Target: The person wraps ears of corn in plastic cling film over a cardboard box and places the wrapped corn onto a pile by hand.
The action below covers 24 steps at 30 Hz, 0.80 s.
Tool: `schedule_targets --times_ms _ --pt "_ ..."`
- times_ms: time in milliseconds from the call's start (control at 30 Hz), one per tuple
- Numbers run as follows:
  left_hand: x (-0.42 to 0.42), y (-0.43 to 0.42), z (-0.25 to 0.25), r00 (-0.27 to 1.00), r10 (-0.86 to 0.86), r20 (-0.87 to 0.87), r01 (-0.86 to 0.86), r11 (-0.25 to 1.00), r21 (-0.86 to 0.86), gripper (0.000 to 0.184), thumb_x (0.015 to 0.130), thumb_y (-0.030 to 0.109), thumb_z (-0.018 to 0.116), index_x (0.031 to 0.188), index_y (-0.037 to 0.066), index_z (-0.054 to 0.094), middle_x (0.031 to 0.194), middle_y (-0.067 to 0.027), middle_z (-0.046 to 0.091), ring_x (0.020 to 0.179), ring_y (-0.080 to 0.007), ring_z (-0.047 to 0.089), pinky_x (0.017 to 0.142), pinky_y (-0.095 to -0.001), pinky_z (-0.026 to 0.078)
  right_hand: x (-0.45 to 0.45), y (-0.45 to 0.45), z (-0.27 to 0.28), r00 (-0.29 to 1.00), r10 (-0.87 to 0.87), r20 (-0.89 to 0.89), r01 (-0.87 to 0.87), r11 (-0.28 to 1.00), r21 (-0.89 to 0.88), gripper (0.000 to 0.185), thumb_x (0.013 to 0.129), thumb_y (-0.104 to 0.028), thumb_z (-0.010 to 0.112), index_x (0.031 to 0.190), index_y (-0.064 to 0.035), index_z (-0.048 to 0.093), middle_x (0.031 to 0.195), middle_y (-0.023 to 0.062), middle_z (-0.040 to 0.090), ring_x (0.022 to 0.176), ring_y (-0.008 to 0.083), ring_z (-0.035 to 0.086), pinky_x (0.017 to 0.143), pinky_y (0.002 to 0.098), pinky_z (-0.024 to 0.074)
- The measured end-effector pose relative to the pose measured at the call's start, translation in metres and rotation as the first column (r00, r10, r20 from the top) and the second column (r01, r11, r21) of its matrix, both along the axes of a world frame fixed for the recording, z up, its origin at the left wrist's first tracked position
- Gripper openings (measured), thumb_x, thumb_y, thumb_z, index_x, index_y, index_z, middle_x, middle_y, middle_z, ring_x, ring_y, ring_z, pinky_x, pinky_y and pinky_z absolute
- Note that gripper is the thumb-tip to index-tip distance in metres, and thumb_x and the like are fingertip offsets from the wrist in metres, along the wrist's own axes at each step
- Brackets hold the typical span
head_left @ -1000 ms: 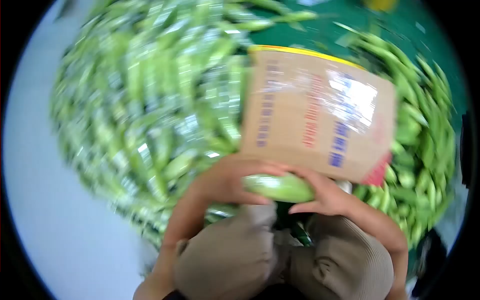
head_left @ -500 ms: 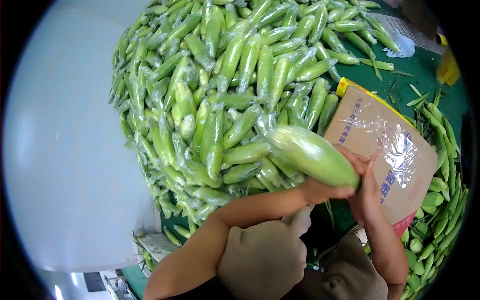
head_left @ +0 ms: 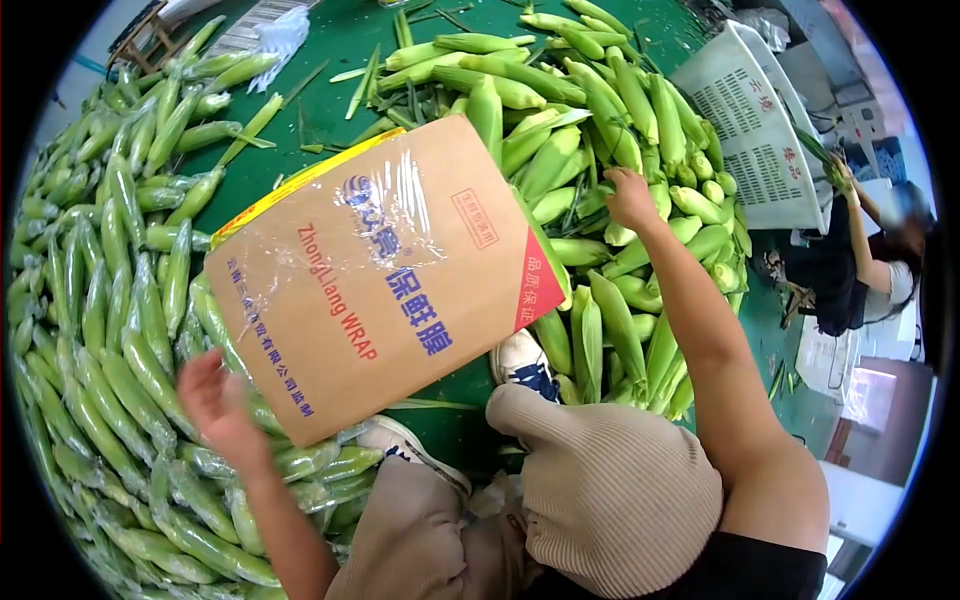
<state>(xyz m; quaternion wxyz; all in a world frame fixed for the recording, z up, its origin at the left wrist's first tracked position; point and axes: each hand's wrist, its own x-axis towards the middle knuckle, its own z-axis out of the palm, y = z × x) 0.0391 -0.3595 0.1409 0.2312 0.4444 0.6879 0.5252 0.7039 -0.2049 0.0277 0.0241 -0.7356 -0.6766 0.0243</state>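
My left hand is at the lower left edge of a cardboard box, over a heap of plastic-wrapped corn cobs. Its fingers are apart and hold nothing. On the other side of the box, my right hand reaches into a pile of unwrapped green corn. Its fingers are bent down against the corn, and whether they grip a cob cannot be made out. Clear film with glare lies on the box's top, and a yellow strip runs along its far edge.
A white plastic crate stands tilted beyond the unwrapped corn. Another person is at the far right, holding green leaves. Crumpled clear plastic and loose husks lie on the green floor. My shoes are beside the box.
The cob that both hands held has left them. My hands have moved apart, left to the wrapped heap and right to the unwrapped pile. The view has swung right.
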Motion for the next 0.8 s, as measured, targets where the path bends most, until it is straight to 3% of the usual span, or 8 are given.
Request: schedule_targets --times_ms 133,267,367,433,533,633,733,800 --pt "0.052 0.013 -0.028 0.620 -0.465 -0.632 0.273 0.883 -0.382 0.063 0.096 0.027 0.066 0.155 0.010 0.051 0.165 -0.0150 0.043 0.154 -0.0355 0.037 0.128 -0.0545 0.022 -0.023 0.014 0.010 0.961 -0.199 -0.193 0.262 0.876 0.405 0.040 0.095 -0.030 0.072 0.119 0.0010 0.067 0.122 0.0229 0.067 0.114 0.0422 0.063 0.096 0.0496 0.0507" --pt "0.059 0.014 -0.028 0.380 -0.531 -0.757 0.239 0.847 -0.475 0.065 0.095 0.032 0.067 0.155 0.011 0.053 0.168 -0.0148 0.040 0.157 -0.0386 0.030 0.128 -0.0608 0.013 -0.093 0.057 0.005 0.833 -0.478 -0.278 0.298 0.812 -0.502 0.104 0.088 -0.075 0.068 0.138 0.0145 0.052 0.131 0.0317 0.067 0.120 0.0425 0.068 0.106 0.0463 0.0521" --pt "0.058 0.013 -0.031 0.396 -0.526 -0.753 0.241 0.851 -0.467 0.065 0.094 0.034 0.068 0.153 0.012 0.054 0.167 -0.0145 0.041 0.157 -0.0385 0.031 0.128 -0.0608 0.014 -0.150 0.061 -0.035 0.621 -0.615 -0.486 0.577 0.779 -0.247 0.112 0.081 -0.058 0.083 0.146 0.0186 0.034 0.135 0.0332 0.064 0.125 0.0439 0.065 0.110 0.0448 0.0499" --pt "0.057 0.007 -0.033 0.416 -0.532 -0.737 0.241 0.847 -0.475 0.064 0.094 0.035 0.069 0.153 0.012 0.055 0.166 -0.0145 0.042 0.157 -0.0385 0.032 0.128 -0.0608 0.015 -0.128 0.064 -0.053 0.400 -0.601 -0.692 0.566 0.756 -0.329 0.091 0.080 -0.046 0.084 0.146 0.0049 0.047 0.147 0.0247 0.058 0.128 0.0408 0.061 0.103 0.0495 0.0528" --pt "0.058 0.014 -0.026 0.436 -0.508 -0.743 0.232 0.861 -0.453 0.064 0.093 0.036 0.070 0.152 0.012 0.057 0.165 -0.0148 0.044 0.155 -0.0385 0.034 0.127 -0.0607 0.017 -0.138 0.022 0.031 -0.674 -0.303 -0.674 0.368 0.653 -0.662 0.051 0.094 -0.044 0.071 0.127 -0.0078 0.058 0.116 0.0134 0.064 0.104 0.0307 0.065 0.090 0.0545 0.0576" --pt "0.063 0.012 -0.023 0.444 -0.471 -0.762 0.248 0.882 -0.400 0.064 0.092 0.035 0.072 0.150 0.012 0.058 0.163 -0.0148 0.047 0.154 -0.0382 0.037 0.126 -0.0593 0.020 -0.160 -0.024 0.092 -0.604 -0.222 -0.765 0.259 0.854 -0.452 0.039 0.100 -0.034 0.065 0.127 -0.0071 0.056 0.107 0.0105 0.065 0.095 0.0243 0.066 0.086 0.0403 0.0590" --pt "0.060 0.010 -0.023 0.507 -0.391 -0.768 0.260 0.919 -0.296 0.064 0.089 0.030 0.076 0.148 0.013 0.059 0.159 -0.0135 0.051 0.150 -0.0374 0.042 0.123 -0.0564 0.027 -0.234 -0.018 0.150 0.286 0.088 -0.954 0.064 0.992 0.111 0.052 0.092 -0.023 0.076 0.138 -0.0095 0.057 0.112 0.0092 0.065 0.100 0.0253 0.066 0.091 0.0425 0.0571" --pt "0.048 0.013 -0.031 0.593 -0.306 -0.745 0.289 0.944 -0.158 0.064 0.086 0.024 0.079 0.146 0.012 0.060 0.155 -0.0122 0.054 0.147 -0.0368 0.046 0.121 -0.0542 0.031 -0.276 0.013 0.163 0.504 0.588 -0.633 -0.419 0.807 0.416 0.067 0.085 -0.021 0.082 0.146 -0.0145 0.055 0.119 0.0098 0.066 0.108 0.0303 0.066 0.093 0.0434 0.0563"
